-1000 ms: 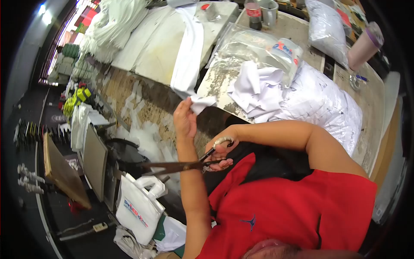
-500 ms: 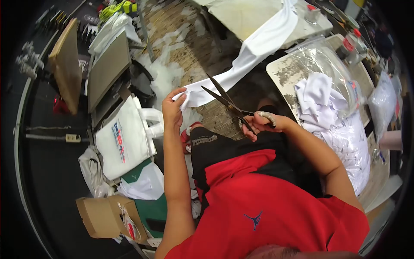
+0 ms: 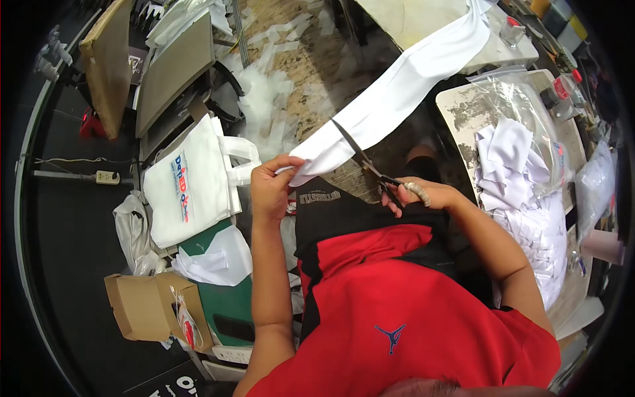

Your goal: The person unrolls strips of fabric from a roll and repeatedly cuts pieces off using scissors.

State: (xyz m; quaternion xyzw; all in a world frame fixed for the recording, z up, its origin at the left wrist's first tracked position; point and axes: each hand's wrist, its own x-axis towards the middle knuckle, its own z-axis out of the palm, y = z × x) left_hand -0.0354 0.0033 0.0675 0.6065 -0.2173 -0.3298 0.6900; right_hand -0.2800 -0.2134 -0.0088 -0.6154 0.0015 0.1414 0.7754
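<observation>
A long strip of white fabric (image 3: 397, 89) stretches from the far table down toward my lap. My left hand (image 3: 272, 182) pinches its near end between thumb and fingers. In my right hand (image 3: 413, 193) is a pair of dark scissors (image 3: 362, 157), with fingers through the handles, which look wrapped in a pale material. The scissor blades point up and left and overlap the strip's lower edge, nearly together. Whether they are cutting into the cloth I cannot tell.
At right, crumpled white cloth (image 3: 508, 159) and a plastic bag of white pieces (image 3: 529, 238) lie on a worn table (image 3: 456, 109). At left are white printed tote bags (image 3: 192, 185), an open cardboard box (image 3: 142, 308) and heat-press-like plates (image 3: 175, 79). White scraps (image 3: 268, 99) litter the floor.
The scissor blades have come closer together and now overlap the strip. My left hand, with the strip's end, appears lower and slightly to the right. The camera view has shifted.
</observation>
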